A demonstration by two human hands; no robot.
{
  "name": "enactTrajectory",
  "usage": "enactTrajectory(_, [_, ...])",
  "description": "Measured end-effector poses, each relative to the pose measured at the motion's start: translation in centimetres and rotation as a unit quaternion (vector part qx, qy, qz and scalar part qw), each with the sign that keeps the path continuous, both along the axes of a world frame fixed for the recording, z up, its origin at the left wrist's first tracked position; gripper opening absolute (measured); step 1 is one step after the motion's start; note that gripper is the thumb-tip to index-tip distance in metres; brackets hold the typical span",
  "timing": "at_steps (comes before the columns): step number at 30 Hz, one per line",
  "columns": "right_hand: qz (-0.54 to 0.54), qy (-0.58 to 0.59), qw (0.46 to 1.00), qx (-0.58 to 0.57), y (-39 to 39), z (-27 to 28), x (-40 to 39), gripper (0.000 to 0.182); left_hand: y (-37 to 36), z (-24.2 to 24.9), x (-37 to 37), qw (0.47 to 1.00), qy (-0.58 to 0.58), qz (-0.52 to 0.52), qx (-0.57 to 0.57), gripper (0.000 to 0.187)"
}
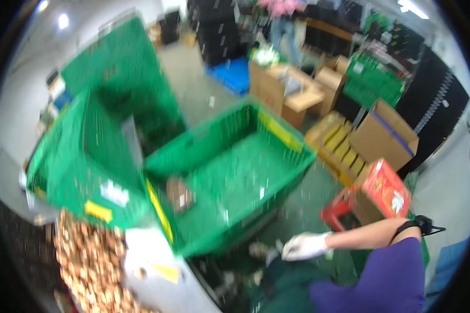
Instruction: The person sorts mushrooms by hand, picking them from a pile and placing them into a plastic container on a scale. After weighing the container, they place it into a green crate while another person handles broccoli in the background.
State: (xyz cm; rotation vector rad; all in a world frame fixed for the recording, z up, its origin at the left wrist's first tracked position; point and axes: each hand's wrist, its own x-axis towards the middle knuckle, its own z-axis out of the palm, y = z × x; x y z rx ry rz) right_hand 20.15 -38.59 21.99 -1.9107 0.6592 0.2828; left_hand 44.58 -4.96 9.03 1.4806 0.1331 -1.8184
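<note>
My right hand [302, 246], in a white glove, hangs over my dark green trousers, below the right side of a large green crate [235, 172]. Its fingers are blurred, and I cannot make out anything in them. The crate is tilted in view and holds a small brown bundle [180, 194] near its left end. At the lower left a heap of small copper-coloured pieces [91, 255] lies on a pale table [156, 268], with a yellow slip [166, 272] beside it. My left hand does not show.
More green crates [96, 156] stand at the left. Cardboard boxes [384, 133], a red stool [339, 211] with a red box [385, 189], and a blue pallet [230, 74] are ahead and right. Another person [283, 31] stands at the back.
</note>
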Motion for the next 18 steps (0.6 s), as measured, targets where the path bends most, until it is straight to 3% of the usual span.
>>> enactTrajectory(1, [0.016,0.039,0.999,-0.031,1.3,-0.4,-1.3,0.030,3.3,-1.0,-1.1,0.996,0.066,0.050,0.034,0.016])
enactTrajectory(3, [-0.065,0.054,0.996,0.000,3.8,-0.8,-4.3,0.026,9.6,-3.0,-3.5,0.970,0.163,0.148,0.099,0.016])
enactTrajectory(5, [-0.102,0.119,0.987,0.020,5.3,-0.1,-5.8,0.023,13.1,-4.1,-4.5,0.946,0.204,0.208,0.144,0.016])
enactTrajectory(7, [-0.176,0.138,0.971,0.083,6.2,0.0,-6.6,0.022,15.5,-4.9,-4.8,0.931,0.216,0.244,0.166,0.016])
enactTrajectory(8, [-0.164,0.142,0.973,0.084,6.5,-0.2,-7.1,0.022,15.9,-5.1,-5.0,0.926,0.220,0.255,0.173,0.016])
enactTrajectory(11, [-0.154,0.162,0.972,0.078,7.2,-0.4,-8.6,0.022,12.8,0.2,-5.6,0.905,0.210,0.303,0.213,0.014])
enactTrajectory(16, [-0.177,0.198,0.956,0.125,7.5,0.3,-9.9,0.022,16.4,-2.3,-8.3,0.897,0.189,0.324,0.235,0.013])
enactTrajectory(17, [-0.165,0.204,0.957,0.126,7.2,0.2,-9.9,0.022,17.1,-2.3,-8.9,0.892,0.180,0.342,0.232,0.013])
enactTrajectory(18, [-0.156,0.200,0.961,0.112,7.1,-0.4,-10.8,0.022,16.3,-0.3,-8.5,0.912,0.205,0.332,0.127,0.013])
